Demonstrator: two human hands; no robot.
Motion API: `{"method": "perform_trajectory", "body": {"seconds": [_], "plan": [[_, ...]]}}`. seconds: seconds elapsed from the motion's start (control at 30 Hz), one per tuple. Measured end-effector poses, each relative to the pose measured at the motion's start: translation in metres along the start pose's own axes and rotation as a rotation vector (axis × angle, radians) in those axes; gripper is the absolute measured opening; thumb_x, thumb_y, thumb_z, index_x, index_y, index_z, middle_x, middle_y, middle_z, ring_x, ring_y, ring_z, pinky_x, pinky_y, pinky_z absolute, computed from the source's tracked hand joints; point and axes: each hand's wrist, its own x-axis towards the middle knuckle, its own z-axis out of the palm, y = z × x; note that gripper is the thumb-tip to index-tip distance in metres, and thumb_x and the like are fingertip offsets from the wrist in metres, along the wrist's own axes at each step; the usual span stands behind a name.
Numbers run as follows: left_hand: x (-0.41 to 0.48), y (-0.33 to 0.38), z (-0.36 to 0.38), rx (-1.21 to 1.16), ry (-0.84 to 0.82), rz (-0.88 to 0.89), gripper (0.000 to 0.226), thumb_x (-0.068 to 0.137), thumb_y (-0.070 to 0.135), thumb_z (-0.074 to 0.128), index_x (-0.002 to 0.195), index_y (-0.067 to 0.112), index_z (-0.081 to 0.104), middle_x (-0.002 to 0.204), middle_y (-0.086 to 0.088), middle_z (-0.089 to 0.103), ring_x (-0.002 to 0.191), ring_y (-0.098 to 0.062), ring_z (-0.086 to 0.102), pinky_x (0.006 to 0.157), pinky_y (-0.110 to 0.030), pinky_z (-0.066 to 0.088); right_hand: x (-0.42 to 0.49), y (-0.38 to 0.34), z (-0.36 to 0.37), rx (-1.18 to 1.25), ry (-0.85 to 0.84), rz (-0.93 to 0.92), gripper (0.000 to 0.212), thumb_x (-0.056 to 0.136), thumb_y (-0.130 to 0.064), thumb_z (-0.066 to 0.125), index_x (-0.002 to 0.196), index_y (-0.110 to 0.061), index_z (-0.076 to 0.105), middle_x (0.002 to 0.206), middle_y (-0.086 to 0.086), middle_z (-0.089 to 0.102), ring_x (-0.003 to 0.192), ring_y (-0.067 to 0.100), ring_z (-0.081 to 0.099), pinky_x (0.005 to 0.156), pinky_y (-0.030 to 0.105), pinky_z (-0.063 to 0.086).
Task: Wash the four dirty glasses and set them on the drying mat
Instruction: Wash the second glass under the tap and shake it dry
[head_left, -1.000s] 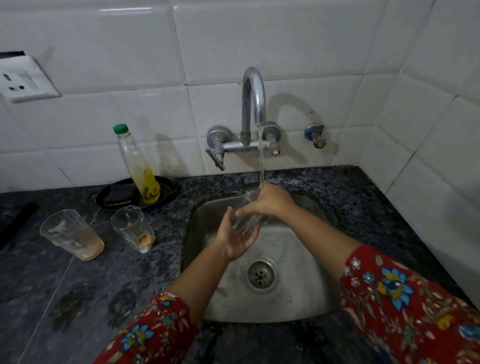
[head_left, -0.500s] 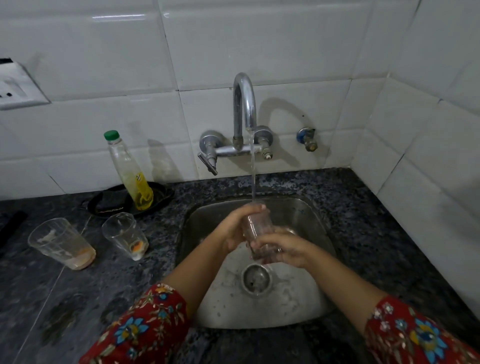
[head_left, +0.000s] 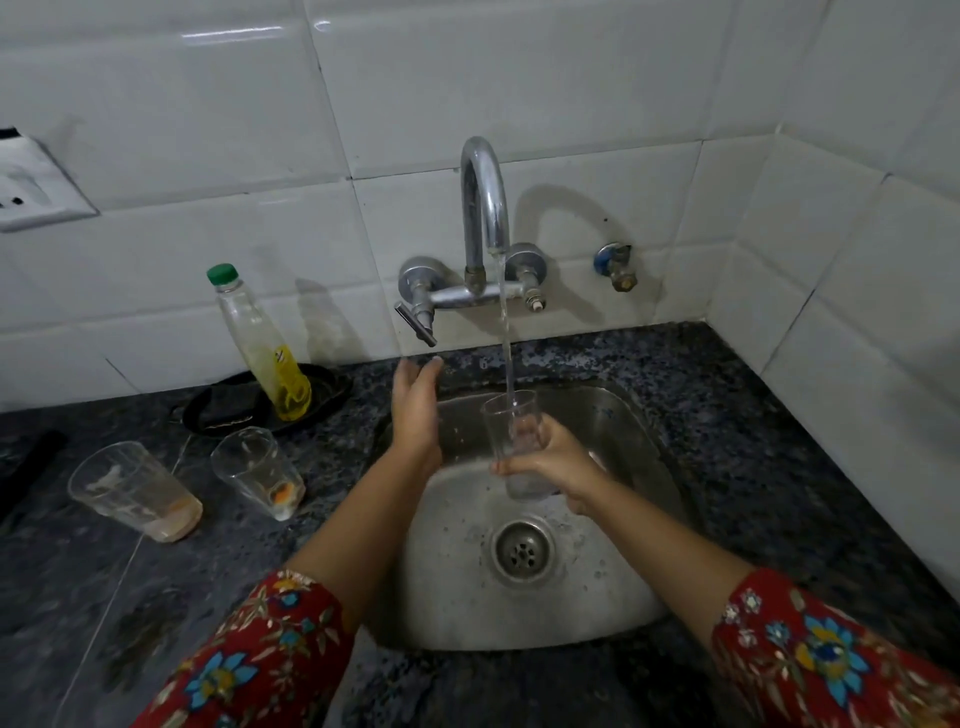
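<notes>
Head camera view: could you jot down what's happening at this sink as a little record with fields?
Right hand: holds a clear glass mouth up under water from the tap
Left hand: open, raised near the tap lever, holding nothing
Sink: steel, drain uncovered
Waiting: two dirty glasses on the counter, left of the sink
Nearby: green-capped soap bottle in a black dish

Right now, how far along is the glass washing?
Done: no washed glass or drying mat shows. In hand: the right hand holds one glass under the running tap; the left hand hovers open. Left: two dirty glasses on the counter; the fourth is unseen.
</notes>
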Motion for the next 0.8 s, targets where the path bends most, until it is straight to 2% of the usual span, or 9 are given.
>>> {"method": "perform_trajectory", "body": {"seconds": [0.07, 0.13, 0.27, 0.33, 0.4, 0.53, 0.6, 0.73, 0.8], "plan": [[0.011, 0.010, 0.002, 0.094, -0.001, 0.136, 0.067, 0.099, 0.021, 0.050, 0.154, 0.019, 0.012, 0.160, -0.002, 0.021, 0.144, -0.019, 0.025, 0.110, -0.030, 0.025, -0.007, 0.001, 0.005, -0.030, -0.083, 0.002, 0.061, 0.061, -0.004, 0.085, 0.114, -0.017, 0.056, 0.107, -0.001, 0.064, 0.095, 0.011, 0.061, 0.079, 0.028, 0.052], [0.020, 0.019, 0.005, 0.168, -0.028, 0.212, 0.073, 0.097, 0.019, 0.052, 0.155, 0.024, 0.007, 0.161, -0.002, 0.016, 0.146, -0.020, 0.021, 0.112, -0.033, 0.024, -0.012, 0.007, 0.008, -0.092, -0.120, 0.017, 0.060, 0.060, -0.004, 0.086, 0.109, -0.020, 0.056, 0.102, -0.006, 0.062, 0.092, 0.009, 0.059, 0.075, 0.025, 0.051], [0.028, 0.021, 0.011, 0.238, -0.026, 0.258, 0.078, 0.096, 0.018, 0.055, 0.155, 0.025, 0.003, 0.161, 0.001, 0.016, 0.144, -0.021, 0.024, 0.104, -0.025, 0.025, -0.005, 0.013, 0.000, 0.017, 0.051, 0.056, 0.061, 0.058, -0.005, 0.086, 0.108, -0.020, 0.054, 0.112, 0.000, 0.062, 0.101, 0.017, 0.060, 0.074, 0.030, 0.053], [0.028, 0.017, 0.012, 0.272, -0.023, 0.292, 0.079, 0.096, 0.019, 0.055, 0.155, 0.025, 0.002, 0.161, 0.001, 0.017, 0.143, -0.022, 0.026, 0.104, -0.025, 0.025, -0.004, 0.010, 0.000, -0.021, 0.057, 0.035, 0.069, 0.057, -0.008, 0.087, 0.113, -0.020, 0.048, 0.113, -0.003, 0.059, 0.105, 0.017, 0.058, 0.078, 0.029, 0.052], [0.030, 0.015, 0.012, 0.346, -0.028, 0.317, 0.081, 0.095, 0.023, 0.056, 0.154, 0.026, 0.002, 0.160, 0.001, 0.019, 0.142, -0.022, 0.029, 0.112, -0.030, 0.025, -0.007, 0.008, 0.004, -0.055, 0.005, 0.020, 0.077, 0.055, -0.010, 0.089, 0.115, -0.020, 0.041, 0.113, -0.003, 0.057, 0.104, 0.015, 0.058, 0.083, 0.030, 0.052], [0.033, 0.011, 0.011, 0.499, -0.072, 0.398, 0.087, 0.090, 0.025, 0.061, 0.154, 0.027, 0.003, 0.161, 0.001, 0.019, 0.145, -0.021, 0.025, 0.118, -0.046, 0.025, -0.010, 0.008, 0.003, 0.040, -0.001, 0.038, 0.072, 0.063, -0.003, 0.083, 0.118, -0.014, 0.038, 0.112, 0.001, 0.060, 0.094, 0.009, 0.059, 0.067, 0.024, 0.048], [0.035, 0.011, 0.007, 0.577, -0.117, 0.431, 0.090, 0.085, 0.031, 0.062, 0.154, 0.029, 0.005, 0.161, 0.003, 0.019, 0.145, -0.020, 0.024, 0.116, -0.051, 0.026, -0.008, 0.009, 0.000, 0.078, 0.024, 0.054, 0.066, 0.066, -0.005, 0.081, 0.117, -0.017, 0.040, 0.114, 0.000, 0.058, 0.094, 0.010, 0.058, 0.066, 0.026, 0.046], [0.025, 0.011, -0.004, 0.654, -0.138, 0.415, 0.080, 0.087, 0.044, 0.055, 0.152, 0.034, 0.008, 0.159, 0.004, 0.021, 0.147, -0.023, 0.018, 0.116, -0.058, 0.020, -0.012, 0.012, -0.002, 0.110, -0.015, 0.089, 0.051, 0.067, -0.009, 0.080, 0.109, -0.022, 0.054, 0.117, -0.001, 0.056, 0.100, 0.020, 0.056, 0.075, 0.040, 0.049], [0.004, -0.002, -0.008, 0.646, -0.107, 0.431, 0.069, 0.094, 0.045, 0.051, 0.152, 0.032, 0.015, 0.159, 0.004, 0.021, 0.147, -0.021, 0.018, 0.117, -0.055, 0.018, -0.019, 0.010, -0.007, 0.093, -0.056, 0.099, 0.047, 0.065, -0.009, 0.081, 0.105, -0.024, 0.060, 0.113, -0.003, 0.061, 0.100, 0.021, 0.059, 0.079, 0.044, 0.052]]}}
